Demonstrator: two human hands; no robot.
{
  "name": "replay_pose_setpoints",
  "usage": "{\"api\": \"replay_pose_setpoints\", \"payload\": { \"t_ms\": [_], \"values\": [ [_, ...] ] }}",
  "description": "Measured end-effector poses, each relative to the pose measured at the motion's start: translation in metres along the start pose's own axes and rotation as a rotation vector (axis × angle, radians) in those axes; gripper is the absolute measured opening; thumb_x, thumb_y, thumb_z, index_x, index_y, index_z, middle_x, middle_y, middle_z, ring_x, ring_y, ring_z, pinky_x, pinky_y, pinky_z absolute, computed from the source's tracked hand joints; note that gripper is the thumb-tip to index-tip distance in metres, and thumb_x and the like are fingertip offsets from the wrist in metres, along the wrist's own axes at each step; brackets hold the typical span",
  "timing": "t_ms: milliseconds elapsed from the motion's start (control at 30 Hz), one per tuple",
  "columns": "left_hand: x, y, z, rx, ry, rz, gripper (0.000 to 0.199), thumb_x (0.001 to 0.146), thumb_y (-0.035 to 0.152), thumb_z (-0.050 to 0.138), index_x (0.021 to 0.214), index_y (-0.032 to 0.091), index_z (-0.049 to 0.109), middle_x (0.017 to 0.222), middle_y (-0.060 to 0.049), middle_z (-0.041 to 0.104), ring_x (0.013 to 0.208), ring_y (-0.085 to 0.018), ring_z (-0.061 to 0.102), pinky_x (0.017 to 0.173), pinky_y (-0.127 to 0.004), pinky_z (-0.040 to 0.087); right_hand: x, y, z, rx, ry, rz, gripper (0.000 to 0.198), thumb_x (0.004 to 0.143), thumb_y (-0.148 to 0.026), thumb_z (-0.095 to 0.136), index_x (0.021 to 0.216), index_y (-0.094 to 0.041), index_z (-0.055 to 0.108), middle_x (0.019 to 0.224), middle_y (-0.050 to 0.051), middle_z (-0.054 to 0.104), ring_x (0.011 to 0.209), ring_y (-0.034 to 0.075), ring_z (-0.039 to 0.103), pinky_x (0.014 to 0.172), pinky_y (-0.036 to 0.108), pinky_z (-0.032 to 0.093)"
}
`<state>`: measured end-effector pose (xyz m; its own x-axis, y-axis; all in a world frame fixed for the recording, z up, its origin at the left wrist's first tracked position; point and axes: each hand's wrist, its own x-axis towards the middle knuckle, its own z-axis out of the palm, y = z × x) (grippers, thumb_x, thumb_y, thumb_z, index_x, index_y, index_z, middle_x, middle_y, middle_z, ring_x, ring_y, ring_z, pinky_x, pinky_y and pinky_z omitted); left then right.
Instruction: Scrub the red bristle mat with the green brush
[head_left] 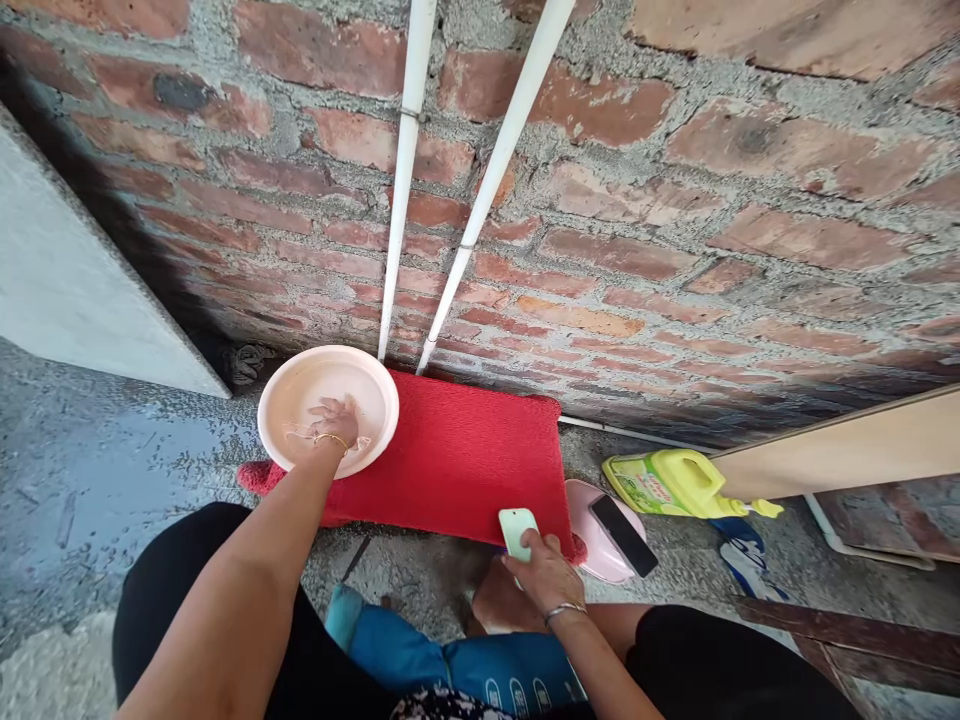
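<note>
My left hand (334, 420) is in the water of a pale pink basin (271, 420), fingers spread and holding nothing. The basin rests on the left end of a fuzzy red mat (465, 450). A pale green scrub brush (517, 525) lies flat over the mat's front right part. It has a rounded end with a small hole; any bristles are hidden underneath. My right hand (544, 575) grips the near end of this brush. Beside the mat's right corner, a dark phone (624, 535) sits on a pink plastic lid or basin (589, 515).
A yellow detergent jug (667, 480) lies on its side at right, near a blue slipper (742, 560). Two white pipes (480, 210) run down the brick wall (615, 250). A pale slab (90, 250) stands at left, above wet concrete floor (150, 440). Blue cloth (405, 640) lies between the knees.
</note>
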<state>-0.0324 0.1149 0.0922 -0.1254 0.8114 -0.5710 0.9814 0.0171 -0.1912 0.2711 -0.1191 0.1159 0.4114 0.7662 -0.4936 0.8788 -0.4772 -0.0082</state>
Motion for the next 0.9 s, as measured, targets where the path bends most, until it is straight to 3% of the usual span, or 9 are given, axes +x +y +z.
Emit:
{"api": "replay_pose_setpoints", "payload": {
  "t_ms": [100,300,400,500,700,767,900],
  "values": [
    [0.002,0.0,0.002,-0.015,0.016,0.002,0.108,0.066,0.036,0.074,0.15,0.023,0.008,0.149,-0.034,0.014,0.129,-0.059,0.023,0.074,-0.07,0.045,-0.003,-0.01,0.001,0.053,0.045,-0.02,0.017,0.079,-0.036,0.058,0.092,-0.026,0.054,0.094,0.002,0.05,0.076,0.017,0.058,0.067,0.028,0.04],
    [0.006,0.0,0.005,-0.017,0.001,-0.009,0.115,0.063,0.043,0.076,0.149,0.025,0.002,0.15,-0.033,0.013,0.128,-0.059,0.024,0.074,-0.072,0.043,-0.018,-0.099,0.014,0.071,-0.057,-0.305,0.026,0.073,-0.034,0.064,0.096,-0.025,0.057,0.1,0.003,0.052,0.087,0.017,0.057,0.072,0.026,0.039],
    [0.006,0.0,0.003,0.007,0.005,0.007,0.114,0.063,0.043,0.075,0.149,0.024,0.002,0.149,-0.034,0.015,0.128,-0.06,0.025,0.075,-0.072,0.044,-0.019,-0.116,0.015,0.055,-0.073,-0.373,0.029,0.072,-0.033,0.065,0.099,-0.024,0.058,0.103,0.005,0.052,0.092,0.019,0.056,0.075,0.027,0.038],
    [0.006,0.002,0.003,0.029,-0.021,-0.015,0.112,0.064,0.04,0.075,0.149,0.024,0.003,0.149,-0.034,0.015,0.128,-0.059,0.025,0.076,-0.07,0.045,-0.01,-0.093,0.01,0.026,-0.073,-0.322,0.028,0.072,-0.031,0.065,0.099,-0.024,0.058,0.103,0.004,0.052,0.09,0.019,0.056,0.075,0.027,0.037],
    [0.01,0.002,0.006,-0.001,-0.012,-0.015,0.11,0.065,0.044,0.073,0.149,0.024,0.005,0.149,-0.034,0.012,0.128,-0.059,0.025,0.076,-0.071,0.044,0.001,-0.006,-0.004,0.005,-0.017,-0.007,0.022,0.078,-0.035,0.06,0.096,-0.024,0.056,0.097,0.003,0.049,0.08,0.017,0.057,0.069,0.027,0.037],
    [0.011,0.002,0.006,-0.009,-0.02,-0.01,0.109,0.066,0.044,0.073,0.149,0.023,0.006,0.149,-0.035,0.012,0.128,-0.059,0.025,0.075,-0.071,0.044,-0.003,0.0,-0.004,0.001,0.011,-0.035,0.02,0.078,-0.034,0.059,0.096,-0.024,0.056,0.098,0.004,0.05,0.083,0.018,0.057,0.071,0.028,0.038],
    [0.012,0.003,0.006,0.006,-0.03,-0.05,0.115,0.062,0.044,0.076,0.149,0.026,0.003,0.15,-0.033,0.01,0.129,-0.059,0.023,0.075,-0.071,0.044,-0.012,-0.029,0.005,-0.043,-0.021,-0.307,0.024,0.072,-0.025,0.064,0.095,-0.024,0.058,0.102,0.004,0.052,0.094,0.02,0.054,0.083,0.029,0.036]
  ]
}}
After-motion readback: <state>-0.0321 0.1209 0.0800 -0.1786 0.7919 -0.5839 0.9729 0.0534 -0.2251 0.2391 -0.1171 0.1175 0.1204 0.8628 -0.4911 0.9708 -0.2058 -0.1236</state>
